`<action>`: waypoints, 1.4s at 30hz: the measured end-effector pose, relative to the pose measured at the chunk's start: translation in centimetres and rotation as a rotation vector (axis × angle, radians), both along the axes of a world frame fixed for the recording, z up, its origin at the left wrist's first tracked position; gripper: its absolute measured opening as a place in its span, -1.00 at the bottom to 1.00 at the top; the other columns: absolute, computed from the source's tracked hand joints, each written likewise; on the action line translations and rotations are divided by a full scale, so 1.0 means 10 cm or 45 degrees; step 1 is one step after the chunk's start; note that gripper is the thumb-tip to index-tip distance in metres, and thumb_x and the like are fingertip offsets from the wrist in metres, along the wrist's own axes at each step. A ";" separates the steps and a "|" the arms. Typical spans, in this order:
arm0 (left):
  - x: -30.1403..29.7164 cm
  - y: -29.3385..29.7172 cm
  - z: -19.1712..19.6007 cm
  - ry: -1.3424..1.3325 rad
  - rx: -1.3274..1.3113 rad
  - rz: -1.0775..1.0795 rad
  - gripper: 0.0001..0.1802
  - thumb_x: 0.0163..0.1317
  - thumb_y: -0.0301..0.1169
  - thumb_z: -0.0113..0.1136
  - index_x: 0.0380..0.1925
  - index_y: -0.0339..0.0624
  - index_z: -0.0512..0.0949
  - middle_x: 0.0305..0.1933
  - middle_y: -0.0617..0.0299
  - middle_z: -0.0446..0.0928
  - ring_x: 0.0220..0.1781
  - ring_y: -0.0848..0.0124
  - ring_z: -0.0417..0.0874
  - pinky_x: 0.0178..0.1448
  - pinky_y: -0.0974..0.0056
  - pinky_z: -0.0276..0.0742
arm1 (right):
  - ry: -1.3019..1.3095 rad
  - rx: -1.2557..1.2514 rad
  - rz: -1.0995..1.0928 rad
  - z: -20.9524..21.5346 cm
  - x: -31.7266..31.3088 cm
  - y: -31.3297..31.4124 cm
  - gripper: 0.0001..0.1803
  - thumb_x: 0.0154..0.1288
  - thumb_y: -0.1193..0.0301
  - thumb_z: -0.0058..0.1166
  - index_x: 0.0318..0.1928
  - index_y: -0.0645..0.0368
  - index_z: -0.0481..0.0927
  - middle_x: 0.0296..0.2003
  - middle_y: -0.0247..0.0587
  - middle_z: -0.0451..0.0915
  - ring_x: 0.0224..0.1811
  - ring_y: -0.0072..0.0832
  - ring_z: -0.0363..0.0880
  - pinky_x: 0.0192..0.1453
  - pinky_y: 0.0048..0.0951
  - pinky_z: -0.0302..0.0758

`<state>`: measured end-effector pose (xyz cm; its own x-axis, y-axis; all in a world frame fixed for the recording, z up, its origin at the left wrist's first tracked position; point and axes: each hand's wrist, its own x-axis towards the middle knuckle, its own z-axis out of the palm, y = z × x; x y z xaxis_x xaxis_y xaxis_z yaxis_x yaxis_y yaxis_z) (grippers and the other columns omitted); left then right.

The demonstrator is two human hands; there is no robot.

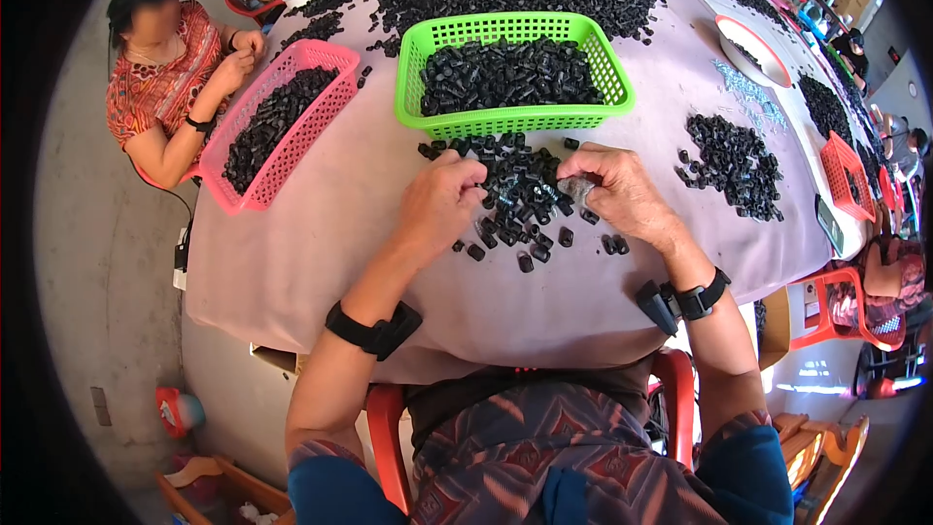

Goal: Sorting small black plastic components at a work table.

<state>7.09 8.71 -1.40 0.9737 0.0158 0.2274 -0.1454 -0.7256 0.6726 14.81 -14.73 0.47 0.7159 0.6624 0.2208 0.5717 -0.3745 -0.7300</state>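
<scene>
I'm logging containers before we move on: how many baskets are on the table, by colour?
Green basket: 1, in front of both hands, filled with small black parts.
Pink basket: 1, at the table's left edge, also holding black parts.
Red basket: 1, at the far right edge; contents unclear.
Total: 3 baskets.

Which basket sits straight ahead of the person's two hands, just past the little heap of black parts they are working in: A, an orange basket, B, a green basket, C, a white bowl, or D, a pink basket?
B: the green basket, filled with small black parts, stands right beyond the heap of black parts between the left hand and the right hand; the pink basket lies off to the left.
</scene>
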 end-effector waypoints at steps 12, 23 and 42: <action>-0.65 0.18 0.02 0.188 -0.177 -0.060 -0.75 0.01 -0.60 0.21 -0.24 -0.32 0.52 -0.36 0.26 0.38 -0.29 0.42 0.48 -0.19 0.37 0.42 | 0.309 0.272 -0.223 -0.24 0.15 -0.62 -0.93 0.20 0.59 0.06 -0.30 0.26 0.58 -0.46 -0.54 0.53 -0.40 -0.79 0.37 -0.27 -0.68 0.36; -0.56 0.03 -0.15 -0.015 0.056 -0.037 -0.69 0.03 -0.60 0.20 -0.16 -0.29 0.49 -0.40 0.15 0.42 -0.39 0.35 0.51 -0.27 0.35 0.45 | 0.467 0.368 -0.266 -0.37 0.17 -0.68 -0.93 0.21 0.54 0.05 -0.34 0.25 0.59 -0.47 -0.53 0.52 -0.41 -0.78 0.35 -0.27 -0.68 0.33; -0.70 -0.20 -0.20 -0.075 0.088 -0.006 -0.80 0.01 -0.53 0.26 -0.32 -0.25 0.52 -0.35 0.16 0.41 -0.36 0.27 0.53 -0.28 0.26 0.46 | 0.401 0.300 -0.224 -0.40 0.20 -0.70 -0.92 0.19 0.54 0.05 -0.32 0.25 0.59 -0.47 -0.52 0.51 -0.39 -0.78 0.36 -0.26 -0.66 0.34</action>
